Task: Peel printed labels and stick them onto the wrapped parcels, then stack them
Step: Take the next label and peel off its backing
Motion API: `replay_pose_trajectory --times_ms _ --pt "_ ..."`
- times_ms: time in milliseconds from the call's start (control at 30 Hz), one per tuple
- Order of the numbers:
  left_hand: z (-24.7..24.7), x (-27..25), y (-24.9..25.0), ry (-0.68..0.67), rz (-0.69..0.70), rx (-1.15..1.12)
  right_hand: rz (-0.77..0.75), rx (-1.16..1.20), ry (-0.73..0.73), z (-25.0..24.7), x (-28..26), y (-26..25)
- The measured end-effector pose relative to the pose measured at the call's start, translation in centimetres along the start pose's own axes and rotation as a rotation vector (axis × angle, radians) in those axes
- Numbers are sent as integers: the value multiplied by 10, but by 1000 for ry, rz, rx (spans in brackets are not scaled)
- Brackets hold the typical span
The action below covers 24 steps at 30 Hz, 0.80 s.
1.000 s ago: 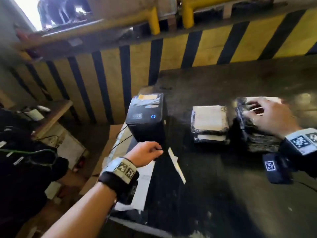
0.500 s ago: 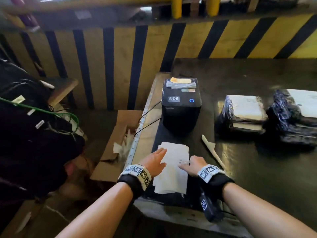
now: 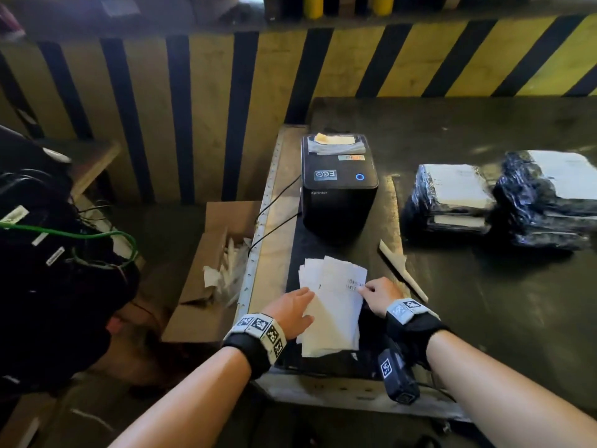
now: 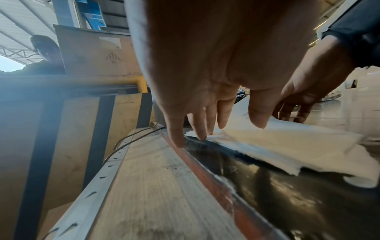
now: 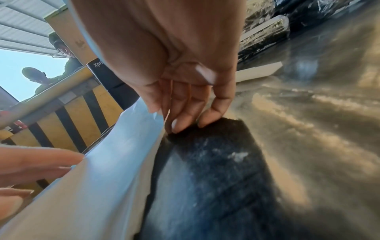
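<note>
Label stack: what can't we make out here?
- Print on the label stack: head view, too small.
- Whether the right hand has a label edge: right wrist view, fingers cover it.
- Right parcel pile: head view, cut off by the edge.

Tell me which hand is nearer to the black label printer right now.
Right, narrowly. The right hand picks at the right edge of the label sheets, just below the printer. The left hand presses the sheets' left side, slightly lower and farther away.
</note>
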<state>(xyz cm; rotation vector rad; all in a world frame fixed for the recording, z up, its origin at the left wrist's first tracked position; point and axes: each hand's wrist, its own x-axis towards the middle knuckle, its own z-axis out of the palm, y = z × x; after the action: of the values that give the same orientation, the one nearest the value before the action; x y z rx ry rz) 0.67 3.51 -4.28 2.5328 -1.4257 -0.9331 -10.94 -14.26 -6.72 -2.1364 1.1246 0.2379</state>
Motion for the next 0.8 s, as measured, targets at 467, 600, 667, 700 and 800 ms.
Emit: replay_pose_trajectory --times_ms 467,600,667,700,800 --pt "-111 28 46 420 239 -403 -452 307 -65 -113 -43 -30" --pt "-137 28 66 394 360 -354 -514 282 -55 -135 -51 -34" --pt "-143 29 74 381 405 -364 -519 295 -31 -146 -56 -33" --pt "-146 30 78 375 423 -367 -520 294 -13 -151 -59 -32" --pt "-154 30 89 349 475 -349 -540 296 57 -166 -65 -30"
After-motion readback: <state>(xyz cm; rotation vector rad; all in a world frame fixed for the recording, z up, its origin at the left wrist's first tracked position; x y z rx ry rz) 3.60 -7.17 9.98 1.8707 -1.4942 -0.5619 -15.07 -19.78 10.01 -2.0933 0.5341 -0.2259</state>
